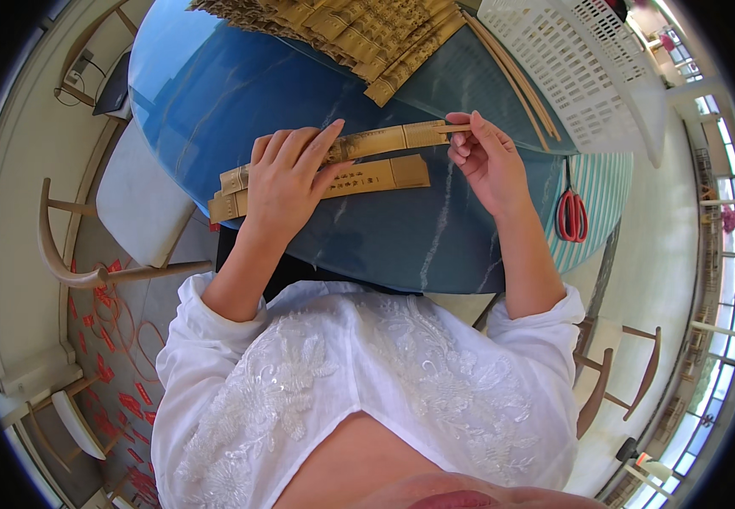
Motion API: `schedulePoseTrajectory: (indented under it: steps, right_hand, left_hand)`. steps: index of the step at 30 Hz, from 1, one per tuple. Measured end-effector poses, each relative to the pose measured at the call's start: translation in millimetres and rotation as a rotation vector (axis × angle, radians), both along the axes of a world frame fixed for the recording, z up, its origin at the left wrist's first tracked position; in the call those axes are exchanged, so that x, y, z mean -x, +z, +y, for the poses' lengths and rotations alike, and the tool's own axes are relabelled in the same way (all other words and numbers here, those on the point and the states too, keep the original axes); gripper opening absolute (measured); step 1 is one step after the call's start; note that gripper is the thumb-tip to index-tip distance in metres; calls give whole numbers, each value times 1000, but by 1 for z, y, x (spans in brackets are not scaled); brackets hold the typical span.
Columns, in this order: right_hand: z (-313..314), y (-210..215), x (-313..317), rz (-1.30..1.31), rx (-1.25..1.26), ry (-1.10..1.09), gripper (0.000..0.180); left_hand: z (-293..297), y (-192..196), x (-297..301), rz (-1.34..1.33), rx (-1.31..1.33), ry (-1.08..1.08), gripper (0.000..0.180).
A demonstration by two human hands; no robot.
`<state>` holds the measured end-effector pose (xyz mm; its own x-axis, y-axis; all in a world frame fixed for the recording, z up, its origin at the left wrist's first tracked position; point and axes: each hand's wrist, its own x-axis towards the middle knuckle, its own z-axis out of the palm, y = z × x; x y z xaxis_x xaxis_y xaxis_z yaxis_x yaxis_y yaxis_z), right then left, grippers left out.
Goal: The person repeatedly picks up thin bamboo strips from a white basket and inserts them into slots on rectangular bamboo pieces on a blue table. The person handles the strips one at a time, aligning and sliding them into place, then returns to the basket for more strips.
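My left hand [287, 182] grips a long gold paper sleeve [384, 140] with dark print, its thumb and fingers on either side of the strip. My right hand [488, 161] pinches the end of a pair of light wooden chopsticks [454, 128], which meet the sleeve's right end; how far they reach inside is hidden. Just below lies another gold sleeve [380, 176] on the blue table, partly covered by my left hand. Further loose wooden chopsticks [520, 85] lie to the far right of my right hand.
A large pile of gold sleeves [342, 38] lies at the table's far side. A white perforated basket [579, 68] stands at the far right. Red-handled scissors [571, 212] rest near the right rim of the blue marbled table [384, 237]. A chair [138, 195] stands at left.
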<state>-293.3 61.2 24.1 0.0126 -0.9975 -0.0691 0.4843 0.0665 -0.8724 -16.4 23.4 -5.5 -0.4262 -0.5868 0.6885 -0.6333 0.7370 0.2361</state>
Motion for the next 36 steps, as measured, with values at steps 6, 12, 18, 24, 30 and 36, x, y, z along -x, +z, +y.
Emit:
schedulePoseTrajectory:
  steps: [6, 12, 18, 24, 30, 36]
  right_hand:
    - [-4, -3, 20, -109, 105, -173, 30]
    - [-3, 8, 20, -191, 85, -172, 35]
    - [-4, 6, 20, -315, 1, 2, 47]
    - [-4, 6, 15, -326, -92, 237, 64]
    - [-2, 3, 10, -285, -117, 209, 55]
    - [-3, -1, 15, -124, -15, 133, 40]
  left_hand:
    - [4, 1, 1, -5, -131, 96, 55]
    - [3, -1, -1, 7, -119, 76, 51]
    - [3, 0, -1, 0, -58, 75, 50]
    - [3, 0, -1, 22, -33, 61, 49]
    - [3, 1, -1, 22, -37, 50, 49]
    - [4, 1, -2, 17, -23, 65, 48]
